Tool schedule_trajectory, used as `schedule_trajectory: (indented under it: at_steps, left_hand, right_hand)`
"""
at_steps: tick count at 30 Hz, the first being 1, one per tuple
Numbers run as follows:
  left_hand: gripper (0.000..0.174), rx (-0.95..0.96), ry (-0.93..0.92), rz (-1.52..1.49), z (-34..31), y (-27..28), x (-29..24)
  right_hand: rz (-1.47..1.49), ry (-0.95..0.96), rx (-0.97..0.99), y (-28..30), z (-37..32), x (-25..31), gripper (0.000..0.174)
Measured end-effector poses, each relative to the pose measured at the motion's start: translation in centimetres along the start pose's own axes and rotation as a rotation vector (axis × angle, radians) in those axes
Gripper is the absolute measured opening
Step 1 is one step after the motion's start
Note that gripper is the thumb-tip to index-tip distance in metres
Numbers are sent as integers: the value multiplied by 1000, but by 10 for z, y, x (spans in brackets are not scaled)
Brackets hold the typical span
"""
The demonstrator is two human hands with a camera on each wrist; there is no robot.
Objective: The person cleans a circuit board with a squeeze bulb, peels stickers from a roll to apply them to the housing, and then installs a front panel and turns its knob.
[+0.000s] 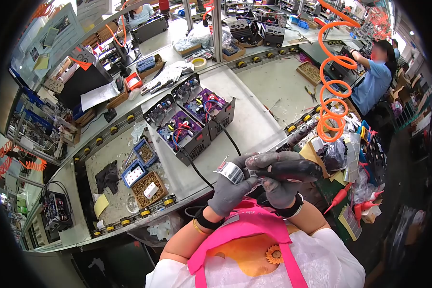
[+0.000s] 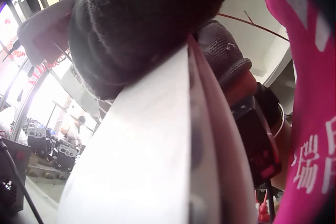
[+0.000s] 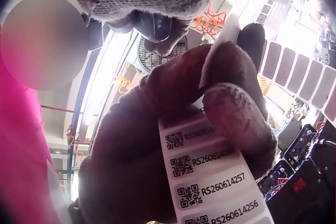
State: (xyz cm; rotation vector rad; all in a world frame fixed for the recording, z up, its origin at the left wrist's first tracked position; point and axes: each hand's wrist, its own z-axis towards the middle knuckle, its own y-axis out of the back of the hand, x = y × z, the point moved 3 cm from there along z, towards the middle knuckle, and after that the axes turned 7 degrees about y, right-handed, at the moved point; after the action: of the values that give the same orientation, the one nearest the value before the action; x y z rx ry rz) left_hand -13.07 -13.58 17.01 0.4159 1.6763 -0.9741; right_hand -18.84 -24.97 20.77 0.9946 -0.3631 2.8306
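One label strip (image 3: 218, 195) w/ QR codes & RS nos. (RS260614257 and RS260614256 legible) is up in front of the pink apron (image 1: 240, 230), at the near side of the tabletop (image 1: 254, 127). L hand (image 1: 225, 194), gray glove, grips the strip's curved white part, thumb & fingers round it; L wrist view has the white stock close to the lens, blurred. R hand (image 1: 281, 192), also gloved, pinches the strip btwn thumb & fingers, per R wrist view, w/ printed labels hanging below the grip. Dark rounded item (image 1: 297, 169) lies against the R hand; can't tell what it is or how it's held. Hands are close together, black bands at both wrists. Beyond them, 2 open black units (image 1: 182, 127) w/ purple boards stand side by side on a pale board, a black cable (image 1: 201, 175) running from one toward the near edge. To the L: blue bins (image 1: 145, 151), a cardboard tray (image 1: 164, 193) of small brown pcs w/ a white item on top, dark cloth (image 1: 107, 177), yellow paper (image 1: 101, 205). To the R: orange coiled hose (image 1: 333, 91) hanging down, red bottle (image 1: 340, 198) near assorted papers & bags, plus a person in a blue shirt (image 1: 373, 84) farther off at the line.
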Motion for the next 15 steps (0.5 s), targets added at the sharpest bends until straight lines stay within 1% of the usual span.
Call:
schedule_trajectory:
  at_steps: [3, 6, 9, 10, 12, 15]
  left_hand:
    - [50, -6, 18, 19, -3, 0, 0]
    - [49, -8, 39, 0, -3, 1, 8]
    - [49, -21, 71, 18, -6, -1, 5]
    - [49, -28, 84, 34, -7, -2, 3]
    - [49, -21, 17, 59, -6, -2, 6]
    - [49, -24, -36, 99, -7, -1, 7]
  right_hand:
    - [-35, 47, 6, 1, -2, -1, 44]
    - [-20, 108, -109, -4, -1, 0, 45]
    - [21, 37, -242, -5, -7, -5, 49]
    - [22, 44, -220, -5, -7, -5, 49]
    - [23, 57, -175, -3, -4, -6, 48]
    - [35, 7, -179, -8, 1, 1, 35]
